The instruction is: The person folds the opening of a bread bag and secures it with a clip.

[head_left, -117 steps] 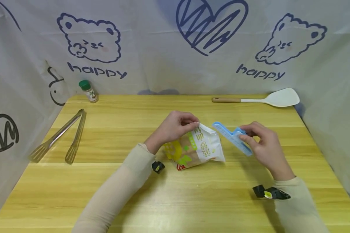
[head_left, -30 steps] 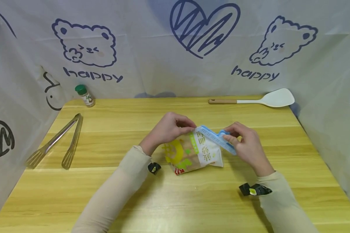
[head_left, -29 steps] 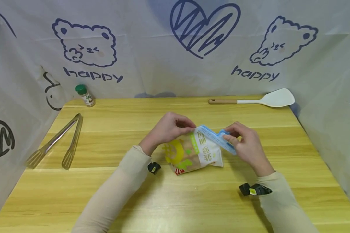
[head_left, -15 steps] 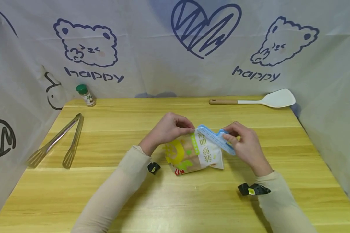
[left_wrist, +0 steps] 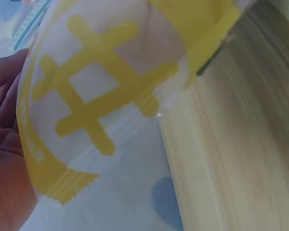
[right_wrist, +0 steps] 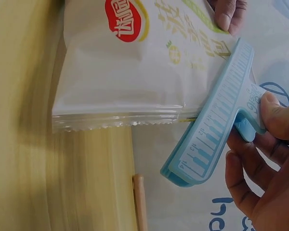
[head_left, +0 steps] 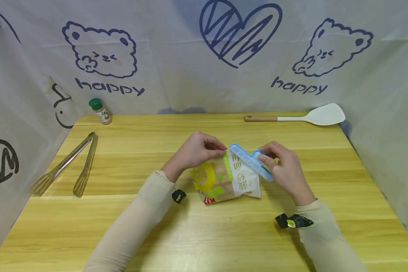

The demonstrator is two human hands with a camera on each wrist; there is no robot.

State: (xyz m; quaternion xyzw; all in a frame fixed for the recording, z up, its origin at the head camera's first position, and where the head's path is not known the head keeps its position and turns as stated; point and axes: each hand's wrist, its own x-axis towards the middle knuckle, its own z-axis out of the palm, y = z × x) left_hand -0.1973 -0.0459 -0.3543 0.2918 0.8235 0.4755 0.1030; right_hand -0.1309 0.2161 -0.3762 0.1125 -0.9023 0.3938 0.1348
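A plastic snack bag [head_left: 224,181], white and tan with yellow and green print, is held up at its upper edge by my left hand [head_left: 198,151], thumb and fingers pinching the edge. My right hand [head_left: 283,166] pinches the tabs of a blue bag clip [head_left: 249,160] marked with a ruler-like piano pattern. In the right wrist view the clip [right_wrist: 214,115] lies slantwise across the upper edge of the bag [right_wrist: 130,72]. Its lower end sticks out past the bag. How firmly the clip bites cannot be told. The left wrist view shows the bag's yellow printed side [left_wrist: 101,82].
Steel tongs [head_left: 68,164] lie at the left of the wooden table [head_left: 204,241]. A green-capped seasoning jar [head_left: 100,111] stands at the back left corner. At the back right lies a white spatula [head_left: 299,117] with a wooden handle. Printed cloth walls [head_left: 176,56] surround the table.
Since the oldest frame, my right hand has brought the clip left, from beside the bag onto its upper edge. In the last second the clip has shifted only slightly; my left hand keeps its pinch.
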